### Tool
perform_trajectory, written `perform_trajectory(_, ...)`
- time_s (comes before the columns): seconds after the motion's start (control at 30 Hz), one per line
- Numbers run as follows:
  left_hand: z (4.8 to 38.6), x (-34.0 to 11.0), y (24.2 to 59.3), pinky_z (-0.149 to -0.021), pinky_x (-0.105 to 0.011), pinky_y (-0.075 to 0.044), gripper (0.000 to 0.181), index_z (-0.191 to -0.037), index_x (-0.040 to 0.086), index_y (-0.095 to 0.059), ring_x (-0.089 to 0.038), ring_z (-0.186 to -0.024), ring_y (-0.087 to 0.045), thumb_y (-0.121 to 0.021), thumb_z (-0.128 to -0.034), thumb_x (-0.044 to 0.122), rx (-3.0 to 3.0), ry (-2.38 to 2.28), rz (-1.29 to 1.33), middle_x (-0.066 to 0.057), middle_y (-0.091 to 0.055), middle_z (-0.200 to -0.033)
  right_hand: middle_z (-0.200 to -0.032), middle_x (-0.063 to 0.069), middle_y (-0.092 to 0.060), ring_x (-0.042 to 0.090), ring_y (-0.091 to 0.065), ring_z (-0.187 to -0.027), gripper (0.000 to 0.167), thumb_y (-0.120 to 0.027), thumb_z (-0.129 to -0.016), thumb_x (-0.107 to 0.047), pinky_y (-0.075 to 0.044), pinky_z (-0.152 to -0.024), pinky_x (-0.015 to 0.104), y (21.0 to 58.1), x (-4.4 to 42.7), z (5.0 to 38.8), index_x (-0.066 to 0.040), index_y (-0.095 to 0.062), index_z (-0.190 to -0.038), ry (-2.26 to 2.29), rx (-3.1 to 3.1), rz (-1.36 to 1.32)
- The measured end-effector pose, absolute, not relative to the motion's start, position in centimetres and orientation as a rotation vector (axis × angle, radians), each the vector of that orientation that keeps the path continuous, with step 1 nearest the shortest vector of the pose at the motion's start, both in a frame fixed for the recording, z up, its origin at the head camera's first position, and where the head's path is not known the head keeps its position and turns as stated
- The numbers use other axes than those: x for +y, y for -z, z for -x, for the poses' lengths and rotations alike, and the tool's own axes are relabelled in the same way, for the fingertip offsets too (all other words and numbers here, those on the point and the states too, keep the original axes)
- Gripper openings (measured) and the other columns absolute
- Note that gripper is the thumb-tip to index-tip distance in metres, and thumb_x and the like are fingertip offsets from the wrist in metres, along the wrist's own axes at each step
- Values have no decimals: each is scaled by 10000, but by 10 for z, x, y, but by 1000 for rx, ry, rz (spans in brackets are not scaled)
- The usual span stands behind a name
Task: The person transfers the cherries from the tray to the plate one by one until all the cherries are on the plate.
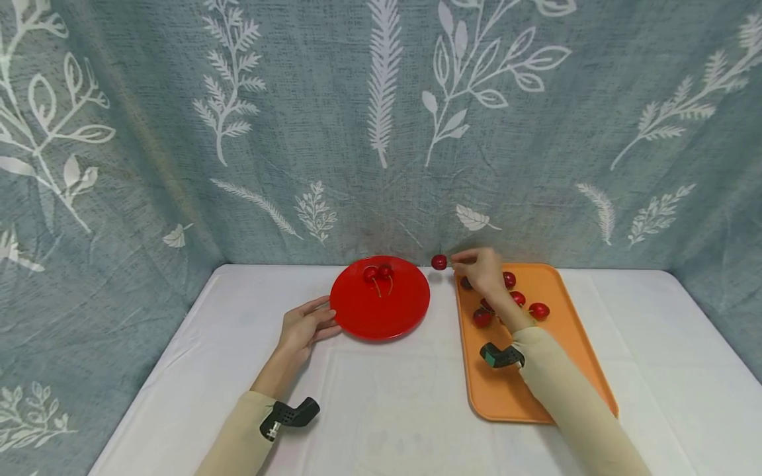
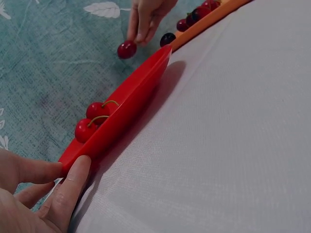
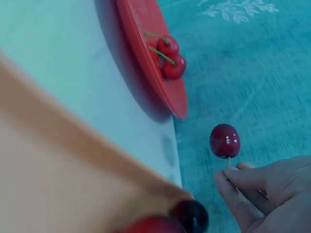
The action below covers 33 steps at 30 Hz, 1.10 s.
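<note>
A dark red cherry (image 1: 439, 262) is pinched by its stem between the thumb and fingers of my right hand (image 1: 483, 270), held above the table between plate and tray. My left hand (image 1: 305, 325) grips the left rim of a red plate (image 1: 381, 324); in the left wrist view, thumb and fingers (image 2: 73, 187) lie on either side of that rim. Two red cherries (image 3: 174, 67) with green stems rest on the plate's far part. Below the right hand is an orange tray (image 1: 506, 403) with several cherries (image 1: 539, 311), some partly hidden by the arm.
A white cloth (image 1: 405, 423) covers the table. Behind it hangs a grey-green curtain (image 1: 333, 132) with white leaf prints, close to the plate's and tray's far edges. The right forearm (image 1: 571, 396) crosses over the tray.
</note>
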<state>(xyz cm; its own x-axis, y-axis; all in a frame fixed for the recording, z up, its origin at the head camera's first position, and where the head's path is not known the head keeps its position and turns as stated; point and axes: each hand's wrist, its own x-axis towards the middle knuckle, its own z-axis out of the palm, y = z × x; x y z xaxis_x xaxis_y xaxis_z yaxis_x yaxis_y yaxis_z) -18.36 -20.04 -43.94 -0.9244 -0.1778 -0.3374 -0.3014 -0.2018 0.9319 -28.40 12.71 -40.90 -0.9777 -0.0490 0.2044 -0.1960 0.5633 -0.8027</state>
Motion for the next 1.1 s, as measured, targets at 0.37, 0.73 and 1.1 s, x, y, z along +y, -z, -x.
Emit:
perform_trajectory(0.37, 185, -201, 440, -711, -297, -606, 473, -1413, -19, -481, -135, -726, -708, -587, -953, 15, 1955, -2296, 582, -97, -680, -973, -898, 198, -733, 266, -699, -783, 114, -722, -844, 2, -481, -571, 137, 417, 99, 282, 58, -763, -934, -1493, -2566, -257)
perform_trajectory(0.73, 184, -202, 437, -708, -304, -607, 475, -1412, -30, -474, -137, -720, -708, -582, -950, -4, 1930, -2305, 582, -89, -684, -975, -891, 182, -737, 277, -702, -792, 110, -749, -817, 12, -500, -580, 156, 418, 70, 283, 49, -769, -919, -1500, -2570, -262)
perform_trajectory(1.1, 184, -200, 438, -705, -307, -609, 477, -1411, -27, -476, -145, -722, -708, -584, -947, -13, 1906, -2311, 609, -122, -681, -1037, -838, 160, -740, 264, -705, -751, 80, -724, -820, 36, -529, -565, 232, 423, 47, 281, 32, -777, -879, -1338, -2572, -178)
